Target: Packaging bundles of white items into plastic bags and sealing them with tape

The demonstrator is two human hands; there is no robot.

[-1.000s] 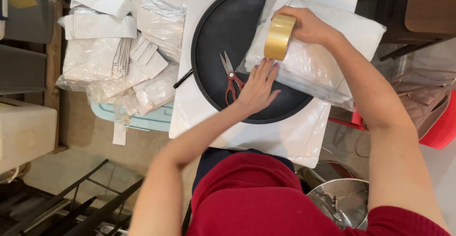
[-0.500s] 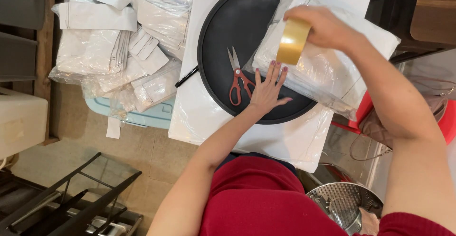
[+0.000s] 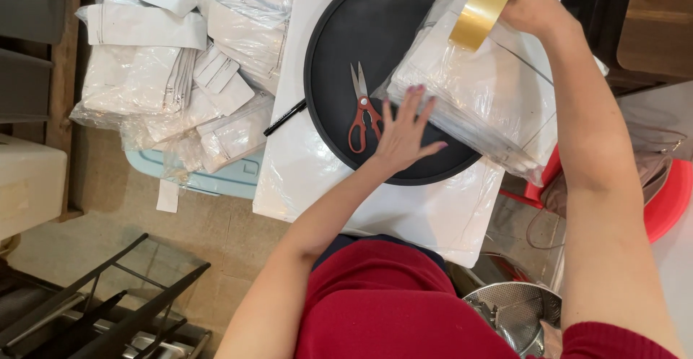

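Note:
My right hand (image 3: 530, 1) holds a roll of tan packing tape (image 3: 481, 11) above a clear plastic-wrapped white package (image 3: 484, 95). That package lies partly on a round black tray (image 3: 339, 48). My left hand (image 3: 404, 131) rests flat, fingers spread, on the tray at the package's near edge. Red-handled scissors (image 3: 361, 113) lie on the tray just left of my left hand.
A black pen (image 3: 285, 117) lies on the white table (image 3: 289, 178) left of the tray. A heap of bagged white packages (image 3: 166, 63) sits at the left over a pale blue bin (image 3: 209, 182). A metal colander (image 3: 516, 316) and red basin (image 3: 668, 200) are at right.
My right hand has carried the tape roll up and away toward the far edge of the package. My left hand stays spread beside the scissors. The view has shifted slightly.

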